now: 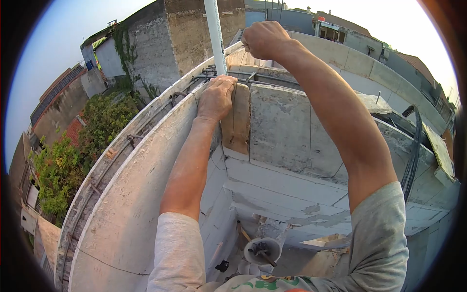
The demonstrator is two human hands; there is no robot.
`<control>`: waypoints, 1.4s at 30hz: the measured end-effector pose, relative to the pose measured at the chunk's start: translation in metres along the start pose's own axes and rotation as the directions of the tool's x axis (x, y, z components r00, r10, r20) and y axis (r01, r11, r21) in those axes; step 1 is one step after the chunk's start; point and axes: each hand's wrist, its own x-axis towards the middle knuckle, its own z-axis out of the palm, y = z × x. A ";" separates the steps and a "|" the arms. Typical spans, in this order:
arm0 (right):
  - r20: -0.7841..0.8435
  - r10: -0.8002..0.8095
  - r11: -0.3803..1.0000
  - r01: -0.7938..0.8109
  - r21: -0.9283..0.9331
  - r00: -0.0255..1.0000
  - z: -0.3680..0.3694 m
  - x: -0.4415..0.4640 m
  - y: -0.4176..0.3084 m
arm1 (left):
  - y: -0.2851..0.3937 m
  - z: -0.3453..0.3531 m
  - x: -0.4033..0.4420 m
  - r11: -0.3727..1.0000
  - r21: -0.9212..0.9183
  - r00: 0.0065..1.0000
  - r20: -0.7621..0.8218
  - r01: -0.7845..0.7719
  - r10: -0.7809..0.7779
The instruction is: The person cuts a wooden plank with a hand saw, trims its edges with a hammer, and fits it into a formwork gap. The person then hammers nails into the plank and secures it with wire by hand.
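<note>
My left hand (216, 97) is curled over the top of a narrow brown board (237, 119), which stands upright where the curved panel (141, 170) meets the grey panel (279, 129). Just behind its fingers rises a white pole (215, 36). Raised to the right of the pole, my right hand (265, 40) is closed in a fist. From it a thin dark wire (241, 62) runs down past the board's top and hangs along its face. The fingertips of the right hand are turned away from view.
Reinforcing bars (272, 78) run behind the panels and along the curved channel. Below are a white block wall (287, 182) and a bucket (262, 250) with tools. A bundle of black cables (413, 151) hangs at right. Trees (61, 170) and neighbouring houses stand beyond.
</note>
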 end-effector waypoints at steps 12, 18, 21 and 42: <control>0.346 0.243 0.801 -0.388 0.455 0.906 0.111 0.018 0.025 | 0.009 0.001 0.061 0.958 -0.162 0.964 -0.085 0.235 -0.251; 0.396 0.223 0.745 -0.418 0.520 0.891 0.119 0.021 0.034 | -0.014 0.030 0.098 0.956 -0.136 0.948 0.222 0.260 -0.227; 0.416 0.282 0.695 -0.483 0.533 0.865 0.118 0.016 0.036 | -0.015 0.035 0.109 0.965 -0.001 0.935 0.249 0.260 -0.252; 0.317 0.393 0.780 -0.496 0.383 0.863 0.105 0.019 0.027 | -0.019 0.049 0.126 0.923 0.112 0.883 0.269 0.369 -0.385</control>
